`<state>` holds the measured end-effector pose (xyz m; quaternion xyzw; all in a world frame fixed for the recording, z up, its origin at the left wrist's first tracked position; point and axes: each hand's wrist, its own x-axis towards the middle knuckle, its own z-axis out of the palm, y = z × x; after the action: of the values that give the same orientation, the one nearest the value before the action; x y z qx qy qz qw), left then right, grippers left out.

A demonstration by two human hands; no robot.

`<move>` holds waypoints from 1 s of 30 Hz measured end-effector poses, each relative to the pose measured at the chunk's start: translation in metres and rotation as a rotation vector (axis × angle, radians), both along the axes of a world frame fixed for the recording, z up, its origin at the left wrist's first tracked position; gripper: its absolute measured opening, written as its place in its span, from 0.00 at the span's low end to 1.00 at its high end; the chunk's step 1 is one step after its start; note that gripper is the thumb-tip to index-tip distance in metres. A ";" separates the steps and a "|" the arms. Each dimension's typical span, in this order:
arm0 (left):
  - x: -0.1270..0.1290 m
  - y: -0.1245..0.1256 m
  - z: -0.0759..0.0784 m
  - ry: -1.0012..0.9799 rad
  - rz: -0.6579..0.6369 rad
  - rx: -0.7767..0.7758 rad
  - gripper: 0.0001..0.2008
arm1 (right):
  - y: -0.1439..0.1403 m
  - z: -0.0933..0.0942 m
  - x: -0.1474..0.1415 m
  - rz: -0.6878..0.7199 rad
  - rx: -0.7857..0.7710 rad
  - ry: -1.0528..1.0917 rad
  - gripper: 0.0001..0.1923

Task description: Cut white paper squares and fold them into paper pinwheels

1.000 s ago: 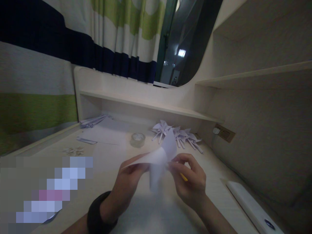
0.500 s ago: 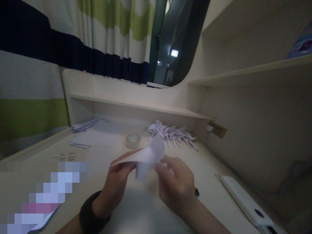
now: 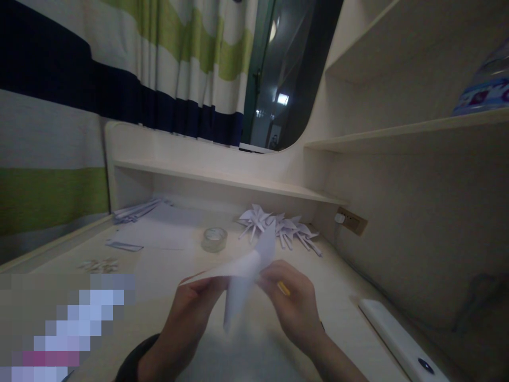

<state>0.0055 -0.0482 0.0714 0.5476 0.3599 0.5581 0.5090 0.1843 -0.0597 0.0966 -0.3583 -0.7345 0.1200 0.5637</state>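
Note:
Above the middle of the desk, a white paper pinwheel [image 3: 252, 265] with curved blades is held between my hands, partly smeared by motion. My left hand [image 3: 196, 310] grips its left blade between thumb and fingers, with a dark band at the wrist. On the other side my right hand [image 3: 292, 305] pinches the paper near the centre; its fingertips are partly hidden. Behind that hand shows part of a yellow-and-black tool [image 3: 283, 288], mostly covered. A clear roll of tape [image 3: 214, 240] rests beyond the paper. Several finished-looking paper pinwheels [image 3: 286, 225] with paper sticks lie at the back.
White sheets [image 3: 167, 225] and rolled or folded strips [image 3: 139, 209] lie at back left, with a small pile of pale pieces [image 3: 99, 264] nearer. A long white device [image 3: 397, 334] lies on the right. A socket [image 3: 353, 220] and shelf [image 3: 417, 130] are beside it.
The paper pinwheel has turned in my hands: one blade now points up more sharply and another hangs lower. Both hands stay close together, and the view has tilted slightly.

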 end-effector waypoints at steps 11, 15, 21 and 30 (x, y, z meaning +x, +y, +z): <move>-0.004 -0.001 0.000 0.076 -0.133 0.219 0.14 | 0.002 0.000 0.003 0.025 -0.174 0.084 0.05; -0.003 -0.004 -0.003 0.179 -0.070 0.312 0.30 | 0.001 -0.002 0.003 0.023 -0.219 0.122 0.06; -0.001 -0.003 -0.022 0.355 0.087 0.418 0.38 | 0.000 -0.004 0.001 0.085 -0.282 0.242 0.08; 0.002 0.002 -0.006 0.199 0.121 0.368 0.23 | 0.011 -0.007 0.002 0.102 -0.452 0.377 0.13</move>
<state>0.0077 -0.0465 0.0651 0.6610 0.3329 0.5871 0.3280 0.1859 -0.0485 0.0899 -0.4087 -0.5886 0.3731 0.5893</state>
